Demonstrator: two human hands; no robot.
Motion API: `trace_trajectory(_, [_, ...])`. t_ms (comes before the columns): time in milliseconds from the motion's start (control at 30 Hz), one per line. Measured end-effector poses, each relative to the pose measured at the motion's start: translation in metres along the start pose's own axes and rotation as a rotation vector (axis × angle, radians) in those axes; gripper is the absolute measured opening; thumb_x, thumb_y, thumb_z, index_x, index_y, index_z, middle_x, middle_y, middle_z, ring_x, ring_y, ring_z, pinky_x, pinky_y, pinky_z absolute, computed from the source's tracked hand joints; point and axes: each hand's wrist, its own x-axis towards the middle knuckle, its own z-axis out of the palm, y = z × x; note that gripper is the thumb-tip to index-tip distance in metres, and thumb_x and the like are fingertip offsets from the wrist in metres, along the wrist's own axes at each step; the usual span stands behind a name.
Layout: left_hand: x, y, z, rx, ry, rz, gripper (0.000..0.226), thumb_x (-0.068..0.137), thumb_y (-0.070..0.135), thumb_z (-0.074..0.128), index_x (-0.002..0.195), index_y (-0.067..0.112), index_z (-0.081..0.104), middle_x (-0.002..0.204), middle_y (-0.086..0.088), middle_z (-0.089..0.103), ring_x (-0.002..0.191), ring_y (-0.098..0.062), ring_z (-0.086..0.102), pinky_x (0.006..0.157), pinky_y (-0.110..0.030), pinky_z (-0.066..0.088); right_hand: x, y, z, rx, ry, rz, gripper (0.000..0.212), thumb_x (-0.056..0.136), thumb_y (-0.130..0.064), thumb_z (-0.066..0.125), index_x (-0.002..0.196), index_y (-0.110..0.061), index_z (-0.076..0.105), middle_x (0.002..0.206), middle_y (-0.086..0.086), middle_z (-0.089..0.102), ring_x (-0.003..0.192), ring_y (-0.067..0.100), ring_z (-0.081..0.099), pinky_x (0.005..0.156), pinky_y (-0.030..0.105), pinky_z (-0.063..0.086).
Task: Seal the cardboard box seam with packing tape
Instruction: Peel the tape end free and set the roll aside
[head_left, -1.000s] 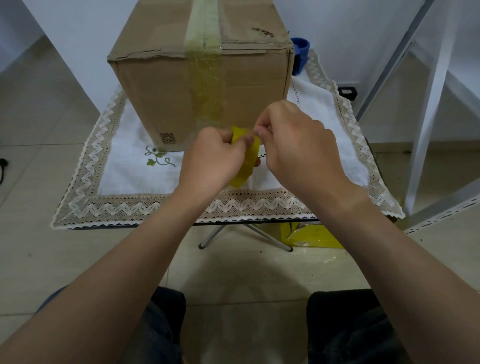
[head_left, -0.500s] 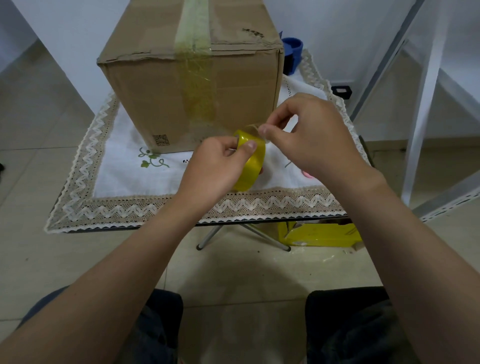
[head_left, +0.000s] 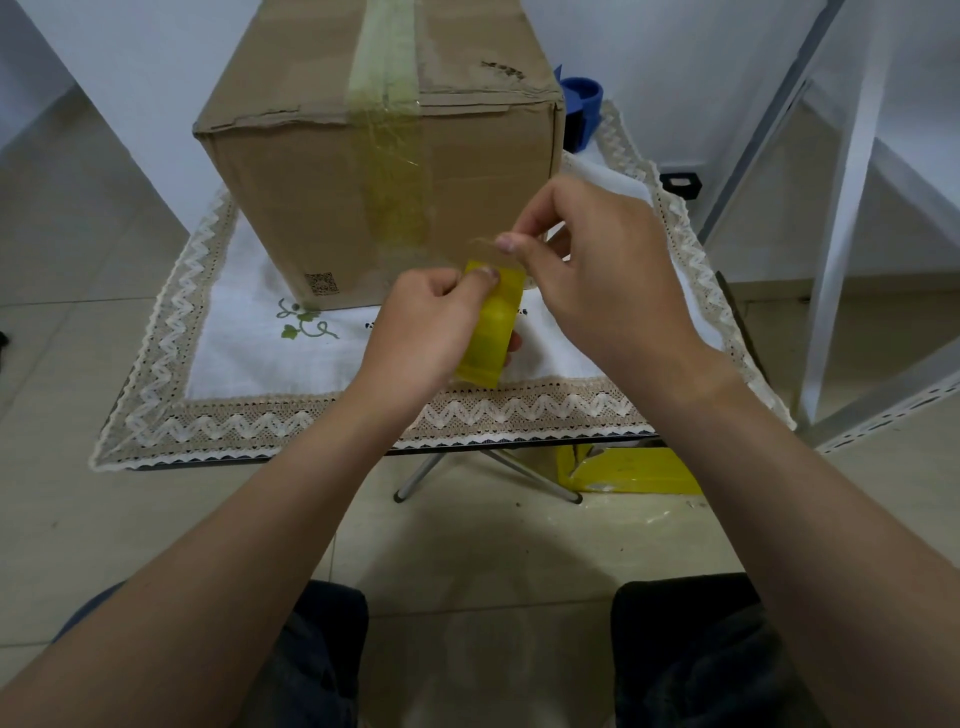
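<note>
Left hand has a closed grip on the yellow tape roll, held above the tabletop's cloth just before the box. Right hand pinches the tape end, raised off the roll.

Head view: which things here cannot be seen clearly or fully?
- Cardboard box: far top cut off by upper frame edge.
- Tape roll: partly hidden behind left hand.
- Peeled tape end at right hand: transparent, barely visible.
- Printed code: too small.
- Blue object: hidden behind box.
</note>
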Motion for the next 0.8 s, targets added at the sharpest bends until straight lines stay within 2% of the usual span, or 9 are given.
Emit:
trace_trajectory(100, [0.0, -0.001, 0.003, 0.034, 0.026, 0.038, 0.043, 0.107, 0.029, 0.05, 0.078, 0.0, 0.063, 0.045, 0.006, 0.065, 0.04, -0.002, 0.062, 0.04, -0.012, 0.046, 0.0, -0.001, -0.002, 0.011, 0.039, -0.002, 0.015, 0.096, -0.029, 0.072, 0.09, -0.017, 0.065, 0.078, -0.016, 0.063, 0.076, 0.009, 0.062, 0.07, 0.03, 0.052])
trace_trajectory(167, [-0.001, -0.001, 0.007, 0.078, 0.03, 0.071, 0.047, 0.108, 0.03, 0.046, 0.065, 0.013, 0.052, 0.034, 0.013, 0.051, 0.033, 0.002, 0.053, 0.036, -0.005, 0.032, 0.001, -0.003, -0.003, 0.02, 0.06, 0.002, 0.015, 0.095, -0.028, 0.072, 0.089, -0.018, 0.065, 0.076, -0.017, 0.061, 0.077, 0.009, 0.062, 0.069, 0.029, 0.051])
trace_trajectory(300, [0.0, -0.006, 0.01, 0.173, 0.08, 0.114, 0.054, 0.107, 0.038, 0.045, 0.058, 0.017, 0.042, 0.033, 0.01, 0.044, 0.031, -0.001, 0.045, 0.038, -0.01, 0.028, 0.002, -0.002, -0.002, 0.037, 0.057, 0.009, 0.015, 0.096, -0.027, 0.072, 0.089, -0.017, 0.064, 0.079, -0.011, 0.067, 0.07, 0.01, 0.064, 0.068, 0.035, 0.053])
trace_trajectory(400, [0.008, -0.018, 0.008, 0.252, 0.121, 0.148, 0.056, 0.102, 0.052, 0.047, 0.059, 0.017, 0.043, 0.049, 0.005, 0.035, 0.043, -0.012, 0.034, 0.052, -0.028, 0.027, 0.003, 0.001, -0.001, 0.013, 0.044, 0.006, 0.015, 0.097, -0.029, 0.071, 0.09, -0.018, 0.063, 0.08, -0.012, 0.065, 0.067, 0.007, 0.063, 0.067, 0.033, 0.052])
trace_trajectory(500, [0.01, -0.025, 0.008, 0.274, 0.102, 0.124, 0.055, 0.101, 0.057, 0.047, 0.06, 0.02, 0.041, 0.052, 0.005, 0.033, 0.047, -0.014, 0.032, 0.053, -0.032, 0.026, 0.006, 0.007, -0.001, 0.043, 0.007, 0.034, 0.017, 0.094, -0.031, 0.074, 0.09, -0.016, 0.068, 0.082, -0.008, 0.069, 0.071, 0.012, 0.067, 0.07, 0.039, 0.057])
trace_trajectory(567, [0.008, -0.026, 0.008, 0.281, 0.082, 0.111, 0.049, 0.099, 0.058, 0.049, 0.069, 0.019, 0.047, 0.059, 0.007, 0.043, 0.053, -0.014, 0.043, 0.056, -0.033, 0.035, 0.007, 0.011, -0.003, 0.078, -0.021, 0.049, 0.016, 0.092, -0.031, 0.077, 0.086, -0.018, 0.068, 0.08, -0.007, 0.07, 0.073, 0.015, 0.07, 0.07, 0.043, 0.058])
trace_trajectory(633, [0.009, -0.026, 0.006, 0.25, 0.091, 0.122, 0.037, 0.096, 0.057, 0.056, 0.095, 0.021, 0.056, 0.082, 0.009, 0.06, 0.074, -0.009, 0.059, 0.068, -0.035, 0.047, 0.007, 0.014, -0.006, 0.129, -0.028, 0.064, 0.014, 0.09, -0.028, 0.079, 0.083, -0.022, 0.068, 0.078, -0.008, 0.071, 0.07, 0.014, 0.071, 0.068, 0.041, 0.06])
trace_trajectory(700, [0.009, -0.023, 0.001, 0.179, 0.112, 0.174, 0.035, 0.094, 0.051, 0.063, 0.115, 0.024, 0.053, 0.106, 0.008, 0.061, 0.095, -0.004, 0.061, 0.079, -0.03, 0.052, 0.007, 0.018, -0.009, 0.163, -0.024, 0.068, 0.013, 0.089, -0.024, 0.081, 0.083, -0.021, 0.069, 0.078, -0.007, 0.072, 0.066, 0.013, 0.072, 0.066, 0.039, 0.061])
trace_trajectory(800, [0.012, -0.02, -0.006, 0.054, 0.102, 0.307, 0.029, 0.096, 0.032, 0.067, 0.118, 0.022, 0.052, 0.117, 0.006, 0.065, 0.104, -0.009, 0.067, 0.089, -0.04, 0.059, 0.008, 0.022, -0.01, 0.194, -0.033, 0.091, 0.012, 0.089, -0.021, 0.081, 0.085, -0.017, 0.071, 0.078, -0.005, 0.073, 0.064, 0.014, 0.074, 0.066, 0.041, 0.062])
